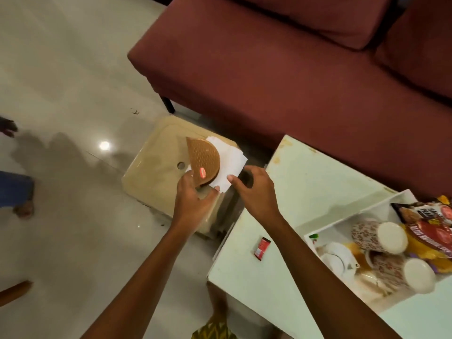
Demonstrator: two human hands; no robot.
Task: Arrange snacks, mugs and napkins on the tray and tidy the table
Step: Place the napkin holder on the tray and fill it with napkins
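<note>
My left hand [193, 199] grips a brown half-round napkin holder [204, 160] standing on a beige plastic stool [156, 172]. White napkins [231, 165] stick out of the holder's right side, and my right hand [252, 187] pinches their lower corner. On the white table [305, 182] at the right sits a white tray [342, 223] with two patterned mugs [379, 237] lying on their sides, a white teapot [336, 256] and snack packets [430, 223].
A small red wrapper [261, 248] lies on the table near its left edge. A maroon sofa [293, 69] runs behind the stool and table. Another person's feet [22, 209] stand on the tiled floor at the far left.
</note>
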